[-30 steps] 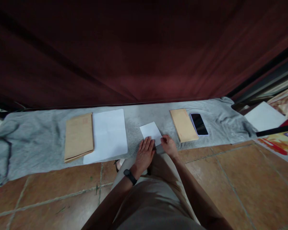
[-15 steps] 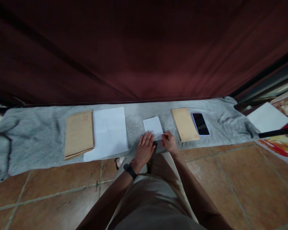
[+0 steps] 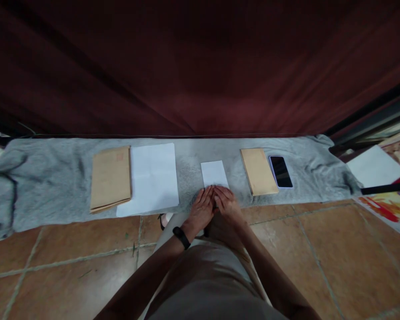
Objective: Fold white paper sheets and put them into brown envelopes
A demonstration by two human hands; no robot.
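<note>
The left hand (image 3: 203, 208) and right hand (image 3: 227, 205) lie side by side, fingers flat and touching at the near edge of a small folded white paper (image 3: 214, 174), pressing it down on the grey cloth (image 3: 40, 178) close to the cloth's near edge. To the left on the cloth lie a larger white sheet (image 3: 154, 178) and a brown envelope (image 3: 110, 178) just beside it; to the right, a narrower brown envelope (image 3: 258, 171) with a dark phone (image 3: 281, 171) alongside. A dark red curtain (image 3: 200, 66) hangs along the cloth's far edge.
</note>
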